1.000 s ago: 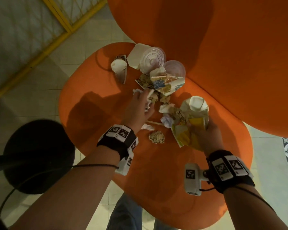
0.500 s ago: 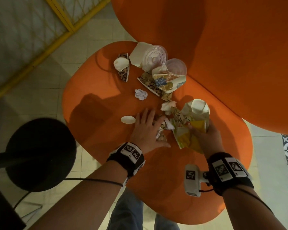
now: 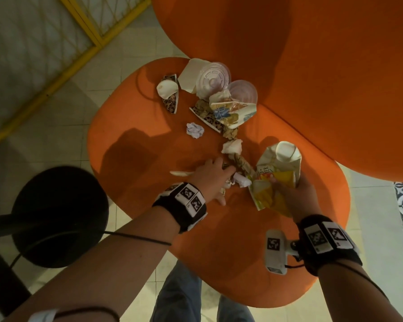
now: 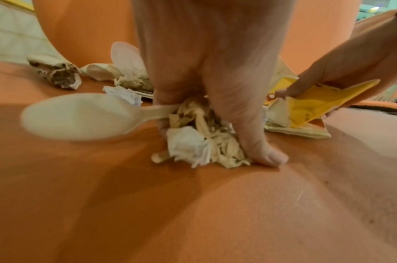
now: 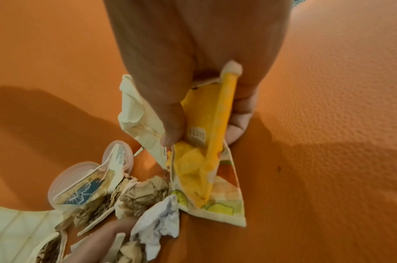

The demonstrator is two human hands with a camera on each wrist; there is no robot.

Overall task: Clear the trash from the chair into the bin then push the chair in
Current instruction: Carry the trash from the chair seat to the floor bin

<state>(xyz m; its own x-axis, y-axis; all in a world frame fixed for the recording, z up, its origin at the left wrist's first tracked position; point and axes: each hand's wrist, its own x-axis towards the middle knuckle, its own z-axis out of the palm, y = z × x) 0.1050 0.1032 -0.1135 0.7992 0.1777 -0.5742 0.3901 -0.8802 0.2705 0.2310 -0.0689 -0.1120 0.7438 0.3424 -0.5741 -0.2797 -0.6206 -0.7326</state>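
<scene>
Trash lies scattered on the orange chair seat (image 3: 149, 159). My left hand (image 3: 215, 174) (image 4: 210, 124) curls over a clump of crumpled paper wads (image 4: 201, 142) and presses them to the seat. The handle of a pale plastic spoon (image 4: 80, 115) (image 3: 180, 173) runs under its fingers. To the right, my right hand (image 3: 289, 185) (image 5: 204, 137) pinches a flattened yellow paper carton (image 5: 199, 160) (image 3: 265, 194) together with a crushed cream cup (image 3: 285, 153). Farther back lie clear plastic lids (image 3: 213, 80), leopard-print cup pieces (image 3: 170, 101), a floral cup (image 3: 230, 112) and a white paper ball (image 3: 195, 130).
The orange backrest (image 3: 289, 66) rises behind and right of the seat. A black round shape (image 3: 58, 217) sits on the tiled floor to the left; whether it is a bin I cannot tell. A yellow-framed screen (image 3: 79, 31) stands at the far left. My legs show below the seat.
My left hand drew back from the far pile toward me, dragging paper wads and the spoon, and its fingers went from spread to curled over the wads. The right hand kept its hold.
</scene>
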